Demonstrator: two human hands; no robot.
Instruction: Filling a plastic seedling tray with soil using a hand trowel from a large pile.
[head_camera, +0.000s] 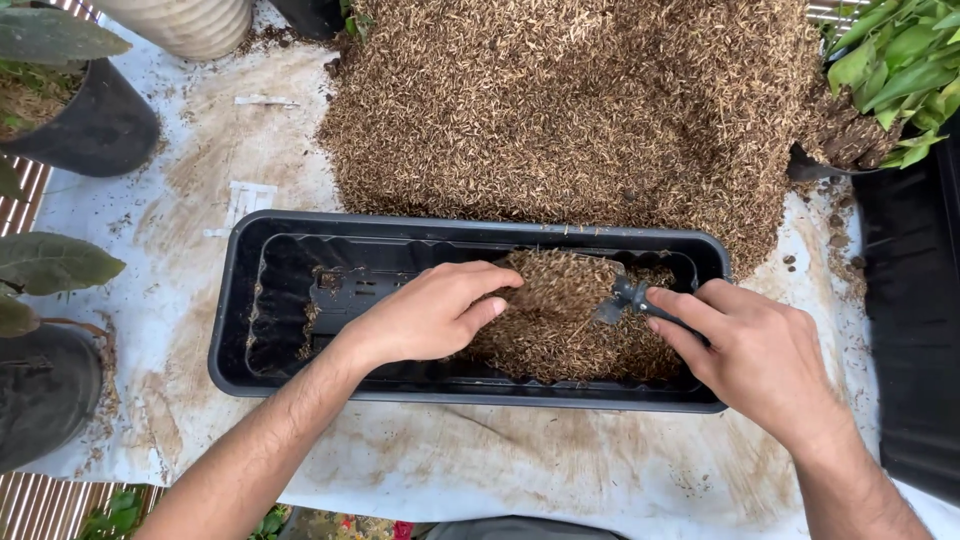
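Husk-like brown potting mix (560, 110) is heaped in a wide mound beyond the fingertips of both hands, spread over a stained white sheet (200, 180) that covers the work surface. Nearer, a long black rectangular planter trough (300, 225) is laid crosswise on the sheet, and both hands are reached into it. A smaller pile of the same mix (560, 320) is gathered in the right half of the trough, directly under and between the fingers, while the left half, away from the fingertips, is seen mostly bare with only scattered bits. The left hand (425, 315) is laid palm down with its fingers gently curled and loosely together, pressed against the near left side of the pile; nothing is gripped by it. The right hand (755, 355) is closed around the dark handle of a small trowel (625, 298), whose blade is pushed into the pile just past the thumb and forefinger. Dark pots with green leaves (905, 60) are seen at the far right and left edges, well apart from the fingers.
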